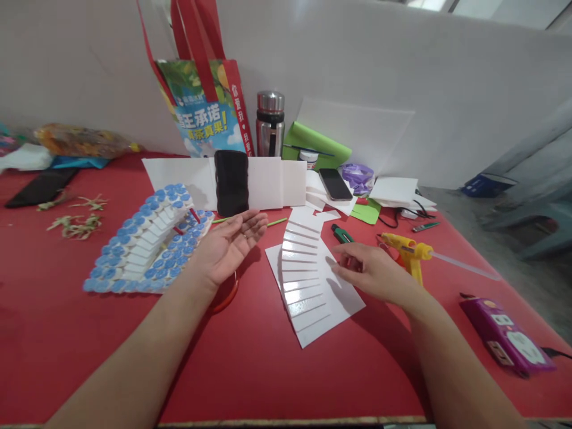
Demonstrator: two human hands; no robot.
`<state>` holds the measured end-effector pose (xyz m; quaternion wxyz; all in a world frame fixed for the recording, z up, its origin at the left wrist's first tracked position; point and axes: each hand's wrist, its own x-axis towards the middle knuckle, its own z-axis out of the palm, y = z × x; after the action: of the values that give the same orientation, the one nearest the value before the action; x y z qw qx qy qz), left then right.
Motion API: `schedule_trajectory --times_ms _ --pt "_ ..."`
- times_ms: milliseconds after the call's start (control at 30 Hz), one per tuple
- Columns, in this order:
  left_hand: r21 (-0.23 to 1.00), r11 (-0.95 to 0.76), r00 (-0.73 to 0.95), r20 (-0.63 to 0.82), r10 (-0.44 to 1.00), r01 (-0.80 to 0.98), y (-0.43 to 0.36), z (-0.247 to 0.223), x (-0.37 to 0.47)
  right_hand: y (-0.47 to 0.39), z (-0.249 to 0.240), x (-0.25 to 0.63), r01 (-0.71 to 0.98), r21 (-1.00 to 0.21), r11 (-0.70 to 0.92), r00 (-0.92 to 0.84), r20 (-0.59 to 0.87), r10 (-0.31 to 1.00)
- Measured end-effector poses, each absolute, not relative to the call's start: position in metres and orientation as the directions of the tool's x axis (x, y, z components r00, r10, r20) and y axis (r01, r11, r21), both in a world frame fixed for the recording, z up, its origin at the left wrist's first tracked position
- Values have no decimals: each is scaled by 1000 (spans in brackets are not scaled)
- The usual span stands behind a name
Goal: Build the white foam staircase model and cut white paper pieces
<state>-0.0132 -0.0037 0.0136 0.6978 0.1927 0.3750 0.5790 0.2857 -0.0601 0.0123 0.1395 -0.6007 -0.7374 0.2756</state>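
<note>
The left hand [235, 244] is open with the palm turned up and its fingers slightly bent, holding nothing. The right hand [369, 271] is loosely curled, a gap showing between thumb and fingers, with nothing visible in its grasp; whether its fingertips touch the surface below, I cannot tell.

Between the hands lies the curved white stepped strip [301, 268], a fan of narrow overlapping treads, resting on a white square board [342, 295]. The right fingers are over that board's right side. Just beyond them lies a green-handled cutter [342, 233].

Under the left wrist a red loop [231, 295] partly shows. Left of that forearm stands a model covered in blue rosettes [134, 238], with white steps and red posts.

Farther right are a yellow hot glue gun [409, 250] and a purple power strip [507, 333]. At the back, a black phone [231, 183] stands upright before a white folded panel [179, 179]; a steel flask [270, 125] and a printed carrier bag [208, 128] are behind.
</note>
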Motion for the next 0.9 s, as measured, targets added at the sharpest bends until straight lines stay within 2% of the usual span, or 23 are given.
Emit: schedule_trajectory --times_ms 167,300,533,633,700,800,900 --pt "724 248 62 -274 960 -644 -5 11 -15 -63 16 290 840 -529 120 -343 -348 872" --pt "753 233 53 -255 965 -616 -5 7 -16 -65 13 284 878 -470 87 -287 -372 883" --pt "777 172 -66 -265 962 -606 -2 13 -19 -69 9 271 882 -469 52 -196 -264 945" --pt "766 152 -60 -241 969 -625 0 16 -25 -62 3 261 882 -472 -12 -116 -241 964" --pt "755 157 -34 -231 972 -637 1 17 -28 -56 -3 255 879 -477 -18 -75 -175 982" --pt "743 166 21 -200 979 -649 -1 19 -31 -50 -7 252 832 -553 41 -46 5 999" --pt "722 187 108 -154 982 -666 -7 24 -31 -56 6 247 671 -730 125 41 205 978"
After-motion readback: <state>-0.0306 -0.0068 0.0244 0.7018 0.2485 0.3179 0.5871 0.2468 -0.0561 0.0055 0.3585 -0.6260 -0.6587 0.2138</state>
